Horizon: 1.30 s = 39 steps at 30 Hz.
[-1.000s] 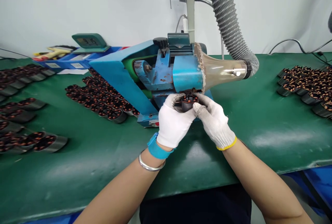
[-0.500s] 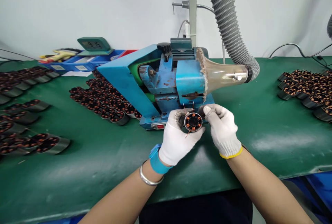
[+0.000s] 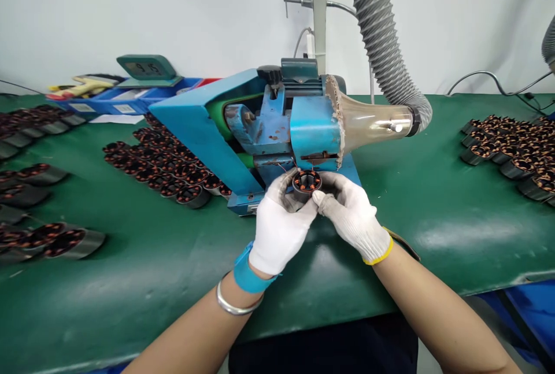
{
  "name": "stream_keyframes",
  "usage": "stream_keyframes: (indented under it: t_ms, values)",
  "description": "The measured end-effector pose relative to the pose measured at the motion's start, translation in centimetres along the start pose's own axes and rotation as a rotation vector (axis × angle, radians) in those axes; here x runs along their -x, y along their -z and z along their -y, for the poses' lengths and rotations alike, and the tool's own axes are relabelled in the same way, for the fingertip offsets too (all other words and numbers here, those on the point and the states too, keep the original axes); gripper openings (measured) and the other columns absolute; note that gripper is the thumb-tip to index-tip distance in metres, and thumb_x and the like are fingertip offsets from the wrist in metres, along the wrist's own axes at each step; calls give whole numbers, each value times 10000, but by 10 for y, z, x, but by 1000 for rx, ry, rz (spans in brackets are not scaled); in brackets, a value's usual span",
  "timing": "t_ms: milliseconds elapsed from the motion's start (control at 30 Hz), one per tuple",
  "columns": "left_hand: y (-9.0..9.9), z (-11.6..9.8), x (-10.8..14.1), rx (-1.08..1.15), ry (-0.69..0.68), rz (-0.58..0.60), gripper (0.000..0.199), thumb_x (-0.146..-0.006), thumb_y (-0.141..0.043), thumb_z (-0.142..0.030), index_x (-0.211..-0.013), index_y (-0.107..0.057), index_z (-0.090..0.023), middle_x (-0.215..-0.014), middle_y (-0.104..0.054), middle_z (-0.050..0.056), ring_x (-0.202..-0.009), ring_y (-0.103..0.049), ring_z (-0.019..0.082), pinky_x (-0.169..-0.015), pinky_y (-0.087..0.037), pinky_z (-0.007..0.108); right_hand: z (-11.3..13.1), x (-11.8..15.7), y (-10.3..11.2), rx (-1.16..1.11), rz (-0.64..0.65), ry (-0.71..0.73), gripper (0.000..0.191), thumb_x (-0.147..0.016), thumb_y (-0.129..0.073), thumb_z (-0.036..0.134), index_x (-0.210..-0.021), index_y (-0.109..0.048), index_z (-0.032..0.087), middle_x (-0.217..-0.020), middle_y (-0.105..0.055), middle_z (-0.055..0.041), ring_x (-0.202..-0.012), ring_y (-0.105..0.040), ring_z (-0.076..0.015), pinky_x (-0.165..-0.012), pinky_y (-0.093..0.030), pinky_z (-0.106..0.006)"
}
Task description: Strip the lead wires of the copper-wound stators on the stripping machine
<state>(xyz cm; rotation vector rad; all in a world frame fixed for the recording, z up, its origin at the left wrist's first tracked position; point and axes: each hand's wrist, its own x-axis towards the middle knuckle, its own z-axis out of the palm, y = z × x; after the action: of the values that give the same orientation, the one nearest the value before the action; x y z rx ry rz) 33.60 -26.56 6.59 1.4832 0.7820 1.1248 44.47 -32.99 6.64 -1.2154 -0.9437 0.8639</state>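
Left hand (image 3: 281,222) and right hand (image 3: 352,213) grip a wire-wound ring (image 3: 303,193) beside a blue machine (image 3: 269,136), seemingly mid-job; which other rings (image 3: 191,196) on the counter (image 3: 416,200) are done is unclear.

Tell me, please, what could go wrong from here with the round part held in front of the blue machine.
The left hand and right hand hold the wound part close to the slot in the blue machine; if anything turns inside, which the picture cannot show, the white gloves might catch. The thin wires stick up from the part near that slot, so they could bend or snag.
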Motion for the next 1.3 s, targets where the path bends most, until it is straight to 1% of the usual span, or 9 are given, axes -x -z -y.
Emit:
stream_keyframes:
  t_ms: [133, 233, 433, 567, 700, 900, 1100, 1233, 1300]
  values:
    - [-2, -5, -8, -83, -40, -24, 563, -658, -749, -380, -1140, -582, -141, -1162, -683, 123, -1067, -671, 261, -964, -551, 399, 3, -8, 0, -21, -4, 77, 326, -860, -632, 352, -1133, -626, 175, -1075, -692, -54, -982, -647, -199, -854, -538, -299]
    - [-5, -10, -10, -121, -47, -40, 519, -663, -744, -374, -1102, -599, -137, -1127, -696, 117, -1030, -683, 256, -940, -561, 393, 6, -11, 0, -43, -7, 69, 307, -863, -621, 369, -1102, -642, 178, -1038, -704, -43, -975, -651, -203, -845, -538, -298]
    - [-9, -16, -10, -74, -42, -48, 529, -618, -764, -336, -1081, -597, -142, -1093, -707, 111, -995, -695, 265, -911, -575, 399, 8, -11, 3, -17, 2, 131, 330, -881, -596, 345, -1162, -634, 175, -1142, -685, -49, -1060, -629, -220, -894, -522, -323]
    - [-11, -17, -12, -88, -40, -62, 514, -610, -769, -338, -1059, -599, -154, -1069, -713, 102, -992, -694, 267, -915, -573, 403, 8, -12, 5, 7, 15, 152, 334, -888, -585, 348, -1169, -636, 175, -1143, -683, -42, -1084, -619, -218, -921, -513, -321]
    - [-10, -14, -9, -99, -51, -64, 523, -609, -765, -347, -1064, -584, -163, -1069, -707, 101, -991, -693, 269, -914, -573, 407, 5, -11, 5, -28, 22, 151, 337, -884, -584, 334, -1175, -629, 169, -1157, -677, -58, -1086, -618, -224, -931, -514, -332]
    - [-1, 1, 2, -108, -144, -37, 596, -602, -776, -360, -1105, -528, -160, -1098, -683, 113, -1031, -682, 263, -925, -569, 404, -8, -1, 8, 84, 45, 211, 389, -842, -649, 308, -1210, -617, 187, -1193, -639, -87, -1113, -606, -247, -984, -500, -385]
    - [-5, -2, -8, -90, -128, -24, 540, -614, -769, -356, -1064, -554, -151, -1054, -694, 112, -996, -692, 269, -916, -573, 427, -5, -7, 3, -31, 33, 104, 403, -835, -634, 373, -1186, -609, 177, -1110, -672, -77, -1005, -642, -240, -856, -559, -354]
    - [-6, -6, -10, -92, -124, -16, 540, -612, -748, -358, -1072, -553, -152, -1067, -696, 108, -998, -690, 259, -918, -573, 415, -1, -8, 1, -81, 13, 117, 373, -822, -646, 342, -1153, -609, 174, -1099, -671, -73, -984, -638, -222, -823, -557, -323]
    - [-3, -5, -7, -105, -137, -8, 547, -607, -740, -357, -1075, -544, -152, -1069, -694, 109, -998, -690, 260, -909, -578, 409, -1, -6, 4, -80, 32, 111, 381, -811, -666, 346, -1146, -608, 172, -1066, -672, -75, -918, -645, -210, -744, -562, -302]
